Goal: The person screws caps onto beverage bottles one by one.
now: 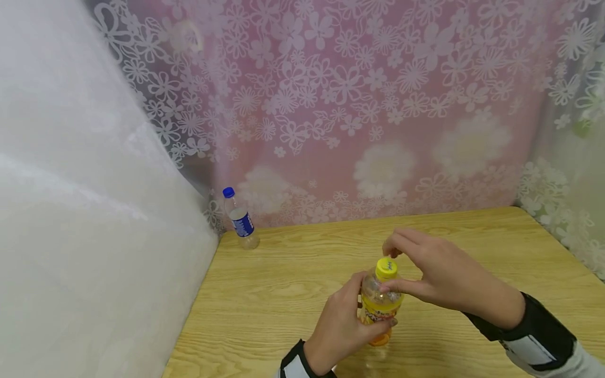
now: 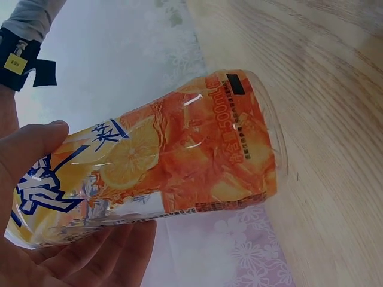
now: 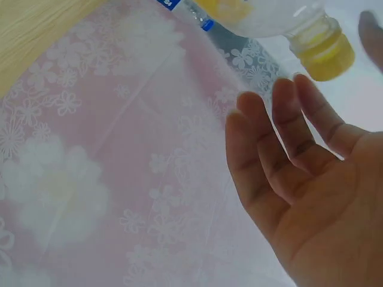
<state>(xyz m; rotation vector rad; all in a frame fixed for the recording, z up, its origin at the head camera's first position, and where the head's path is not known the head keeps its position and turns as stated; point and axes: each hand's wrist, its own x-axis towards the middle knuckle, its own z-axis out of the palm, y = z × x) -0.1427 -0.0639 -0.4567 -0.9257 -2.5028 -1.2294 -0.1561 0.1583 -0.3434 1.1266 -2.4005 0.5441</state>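
An orange-and-yellow labelled drink bottle (image 1: 376, 312) with a yellow cap (image 1: 386, 268) stands over the table toward the front. My left hand (image 1: 337, 324) grips it round the label, thumb on the near side. In the left wrist view, the label of the bottle (image 2: 191, 143) shows a lemon slice and orange ice cubes. Beside the cap is my right hand (image 1: 446, 270), its fingers spread loosely behind it and its thumb in front. The right wrist view shows a gap between the fingers of this hand (image 3: 317, 185) and the cap (image 3: 328, 58).
A clear bottle with a blue cap and blue label (image 1: 243, 223) stands at the table's far left corner. The wood-grain table (image 1: 283, 283) is bounded by a pink flowered curtain (image 1: 326, 131) behind and a white sheet (image 1: 94, 236) on the left.
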